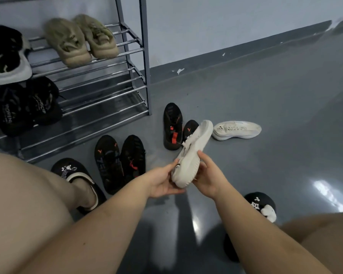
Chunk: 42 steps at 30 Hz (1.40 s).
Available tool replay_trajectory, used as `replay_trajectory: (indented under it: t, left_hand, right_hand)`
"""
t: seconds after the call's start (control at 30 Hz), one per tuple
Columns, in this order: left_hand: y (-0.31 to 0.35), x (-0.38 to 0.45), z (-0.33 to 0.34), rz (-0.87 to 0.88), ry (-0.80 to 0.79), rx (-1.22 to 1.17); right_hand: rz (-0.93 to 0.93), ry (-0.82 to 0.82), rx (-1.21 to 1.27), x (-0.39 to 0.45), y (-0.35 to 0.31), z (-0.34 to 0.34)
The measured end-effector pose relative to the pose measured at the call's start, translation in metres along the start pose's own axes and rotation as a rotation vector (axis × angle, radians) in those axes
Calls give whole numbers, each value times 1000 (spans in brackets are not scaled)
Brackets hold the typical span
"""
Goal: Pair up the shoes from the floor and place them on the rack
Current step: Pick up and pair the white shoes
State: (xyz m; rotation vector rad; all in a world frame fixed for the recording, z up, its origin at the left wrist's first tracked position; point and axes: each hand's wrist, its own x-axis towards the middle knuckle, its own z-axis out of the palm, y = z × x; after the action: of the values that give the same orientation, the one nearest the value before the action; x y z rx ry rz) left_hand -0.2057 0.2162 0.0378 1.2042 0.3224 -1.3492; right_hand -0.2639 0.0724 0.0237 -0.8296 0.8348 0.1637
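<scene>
Rack (99,62) holds three pairs. My left hand (162,182) and right hand (208,178) grasp one white shoe (190,155) above the floor; its mate (237,129) lies far right. Four black shoes (119,163) remain unplaced.

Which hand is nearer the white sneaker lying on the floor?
Right. The right hand grips the held white shoe on the side toward the white sneaker on the floor; the left hand grips the far side, farther from it.
</scene>
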Motion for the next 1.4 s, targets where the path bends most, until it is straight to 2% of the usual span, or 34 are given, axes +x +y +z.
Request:
replay_trajectory:
  t: [0.17, 0.37, 0.5, 0.9, 1.13, 1.4]
  left_hand:
    - [2, 6, -3, 159, 82, -19]
    - [-7, 21, -9, 221, 196, 62]
    - [-10, 27, -13, 230, 211, 65]
    - [-10, 46, -33, 137, 128, 15]
    - [-19, 72, -33, 49, 123, 155]
    - [-31, 127, 10, -88, 71, 268]
  right_hand:
    - [-44, -45, 6, 0, -10, -10]
    - [-74, 13, -97, 1, -5, -8]
    - [-68, 30, -129, 5, 0, -14]
    - [45, -9, -94, 24, 14, -25]
    - [115, 80, -118, 35, 27, -42]
    - [196, 217, -96, 45, 13, -103]
